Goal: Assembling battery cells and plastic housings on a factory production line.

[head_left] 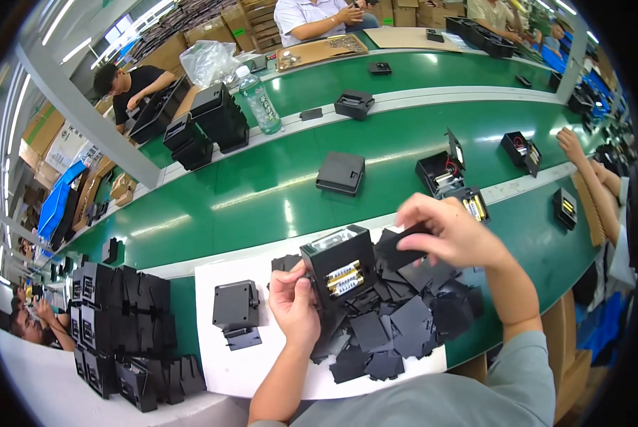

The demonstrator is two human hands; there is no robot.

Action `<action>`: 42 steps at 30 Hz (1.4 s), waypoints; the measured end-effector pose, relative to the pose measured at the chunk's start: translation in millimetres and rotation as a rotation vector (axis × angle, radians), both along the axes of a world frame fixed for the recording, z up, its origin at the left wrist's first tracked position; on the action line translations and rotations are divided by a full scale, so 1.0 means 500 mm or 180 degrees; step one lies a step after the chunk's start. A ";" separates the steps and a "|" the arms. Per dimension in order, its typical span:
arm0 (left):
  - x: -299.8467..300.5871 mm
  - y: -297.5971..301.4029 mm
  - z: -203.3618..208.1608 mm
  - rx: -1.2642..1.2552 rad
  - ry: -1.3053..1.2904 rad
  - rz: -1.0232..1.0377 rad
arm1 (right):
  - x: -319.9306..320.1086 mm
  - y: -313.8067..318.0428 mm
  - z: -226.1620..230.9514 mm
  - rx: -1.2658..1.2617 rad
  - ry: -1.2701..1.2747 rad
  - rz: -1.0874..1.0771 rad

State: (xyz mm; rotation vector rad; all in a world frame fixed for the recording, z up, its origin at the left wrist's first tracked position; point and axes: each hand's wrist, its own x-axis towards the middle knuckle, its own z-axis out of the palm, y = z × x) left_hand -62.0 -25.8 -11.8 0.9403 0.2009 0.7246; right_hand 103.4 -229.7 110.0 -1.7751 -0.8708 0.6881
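My left hand (pixel 295 307) grips a black plastic box (pixel 337 256) by its left side, tilted up above the white sheet (pixel 218 363). An open compartment in the box shows silver and gold batteries (pixel 345 278). Just right of the box, my right hand (pixel 448 229) pinches a thin black plastic cover (pixel 399 246) between thumb and fingers. Beneath both hands spreads a heap of loose flat black covers (pixel 408 329). Left of my left hand, another black box (pixel 235 304) lies on the sheet, with a flat black piece (pixel 243 339) at its lower edge.
Black boxes stand stacked (pixel 123 313) at the left. Across the green belt (pixel 248 188) sit a closed box (pixel 340 173) and open boxes with red wires (pixel 440 171). A plastic bottle (pixel 260 103) stands farther back. A co-worker's arm (pixel 586 167) reaches in at right; others sit opposite.
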 end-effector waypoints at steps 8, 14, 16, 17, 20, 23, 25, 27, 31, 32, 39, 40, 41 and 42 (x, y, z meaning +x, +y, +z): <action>0.011 -0.025 0.036 0.0276 0.0337 -0.0179 | -0.054 0.089 -0.061 0.1016 -0.1072 0.0181; 0.015 -0.032 0.063 0.0640 0.0433 -0.0326 | -0.041 0.080 -0.070 0.0980 -0.1864 0.0603; 0.017 -0.032 0.070 0.0611 0.0384 -0.0406 | -0.038 0.078 -0.080 0.0968 -0.2122 0.0711; 0.018 -0.029 0.076 0.0575 0.0375 -0.0451 | -0.040 0.086 -0.082 0.1142 -0.2062 0.0352; 0.028 -0.025 0.088 0.0449 0.0325 -0.0600 | -0.041 0.096 -0.090 0.1628 -0.1898 -0.0733; 0.059 -0.021 0.095 0.0405 0.0429 -0.0768 | -0.018 0.077 -0.095 0.1298 -0.0966 -0.0427; 0.095 -0.013 0.102 0.0388 0.0534 -0.0864 | 0.019 0.069 -0.097 0.1005 -0.0019 -0.0068; 0.136 0.013 0.095 0.0827 0.0873 -0.0795 | 0.104 0.059 -0.093 0.0697 -0.0787 -0.0196; 0.247 0.048 0.049 0.0727 0.1548 -0.0893 | 0.357 -0.038 -0.196 -0.0320 -0.2815 -0.1020; 0.272 0.061 0.025 0.0711 0.1636 -0.0850 | 0.383 -0.044 -0.212 -0.0619 -0.2493 -0.0865; 0.327 0.092 -0.011 0.1639 0.2380 -0.0760 | 0.418 0.008 -0.221 -0.1406 -0.2131 -0.0165; 0.328 0.093 -0.010 0.1970 0.2523 -0.0778 | 0.411 0.023 -0.214 -0.1377 -0.2353 -0.0097; 0.328 0.102 -0.013 0.1969 0.2544 -0.0756 | 0.387 0.043 -0.195 -0.1325 -0.2488 -0.0028; 0.332 0.113 -0.022 0.2534 0.2625 -0.0587 | 0.360 0.068 -0.182 -0.1270 -0.2623 0.0044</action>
